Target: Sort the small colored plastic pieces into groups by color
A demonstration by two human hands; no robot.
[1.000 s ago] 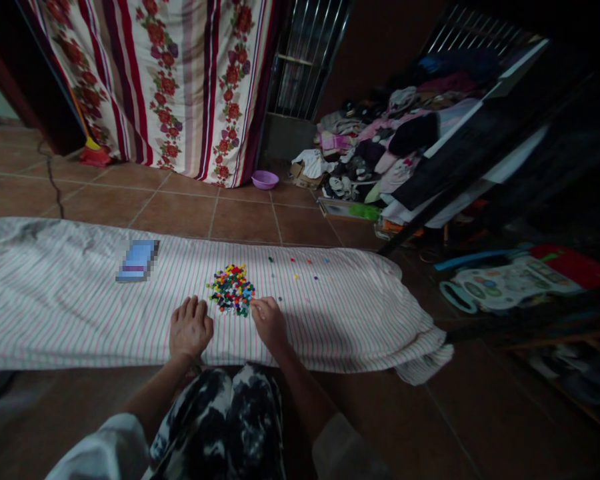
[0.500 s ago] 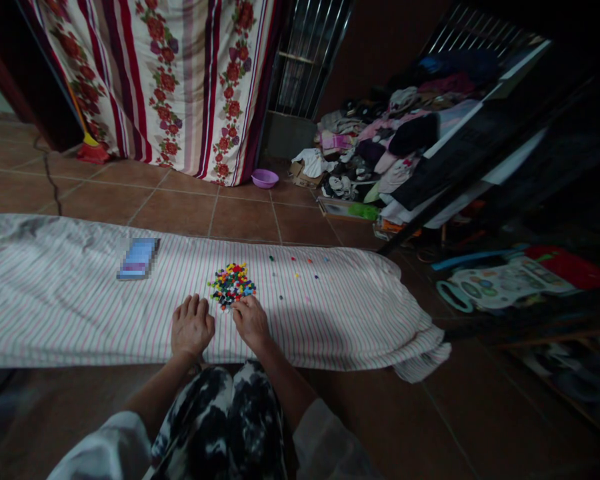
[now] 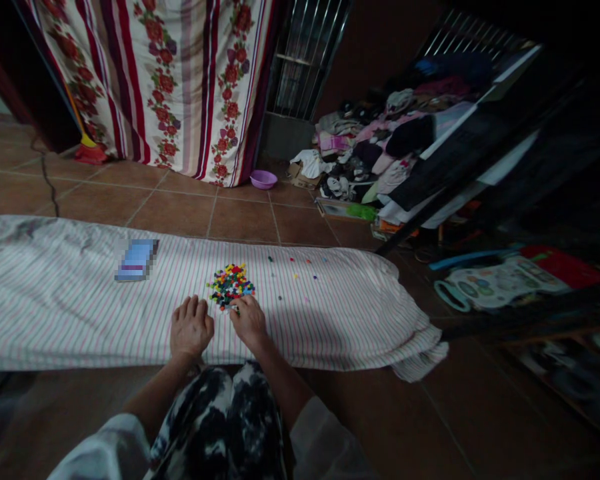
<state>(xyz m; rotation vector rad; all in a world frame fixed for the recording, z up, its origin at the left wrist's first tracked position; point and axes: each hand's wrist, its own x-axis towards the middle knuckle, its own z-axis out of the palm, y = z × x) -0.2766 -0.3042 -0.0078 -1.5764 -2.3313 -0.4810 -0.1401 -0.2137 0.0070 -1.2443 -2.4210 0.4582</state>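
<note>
Small multicoloured pieces, perhaps beads, lie in a pile (image 3: 230, 283) on the striped cloth (image 3: 130, 327). My right hand (image 3: 249, 321) reaches to the pile's near right edge, thumb and fingertips drawn together. Whatever is between those fingertips is too small to make out. Palm down on the cloth, my left hand (image 3: 192, 327) rests just left of the pile, fingers lying forward and holding nothing visible. Several single pieces are spaced apart right of the pile, among them a green piece (image 3: 270, 259), a yellow piece (image 3: 295, 276) and a pink piece (image 3: 307, 299).
A phone (image 3: 137, 260) lies on the cloth at the left. Beyond, on the tiled floor, are a purple basin (image 3: 263, 179), a red broom head (image 3: 91, 154) and a heap of clothes (image 3: 375, 143). A floral curtain (image 3: 195, 87) hangs behind.
My right hand's fingers have shifted very slightly at the pile's edge. My left hand stays in place. The whole view has moved a little.
</note>
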